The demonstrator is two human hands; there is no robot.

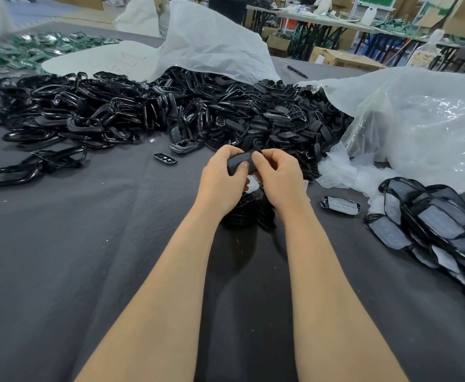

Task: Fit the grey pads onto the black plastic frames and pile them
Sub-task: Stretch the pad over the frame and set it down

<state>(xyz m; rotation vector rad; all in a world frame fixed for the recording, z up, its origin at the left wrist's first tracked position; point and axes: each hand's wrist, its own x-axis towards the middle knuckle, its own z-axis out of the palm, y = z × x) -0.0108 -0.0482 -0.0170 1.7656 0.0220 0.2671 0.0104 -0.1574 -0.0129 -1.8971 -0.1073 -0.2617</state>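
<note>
Cloth, dark grey and faintly linty, covers the worktop [88, 244]. Above its middle the left hand [220, 180] and the right hand [278, 175] meet, both curled around one held frame [238, 164], a matte, dark oblong with rounded ends, pinched between thumbs and fingertips. I cannot tell whether a pad sits in it. Just under the wrists, at 6 o'clock from that piece, lie a few slotted black frames [242, 210].

From 10 to 1 o'clock sprawls a glossy heap of frames [170, 106], with looped rims and ribbed inserts tangled together, spilling from a crinkled, milky plastic bag [212, 42]. At 2 o'clock a clearer, shiny bag [418, 125] slumps, with loose translucent grey pads [336, 166] at its mouth. At 3 o'clock one fitted frame [340, 205] lies alone; beyond it, towards 4 o'clock, stands the finished pile [432, 224], its pale pads edged in black.
</note>
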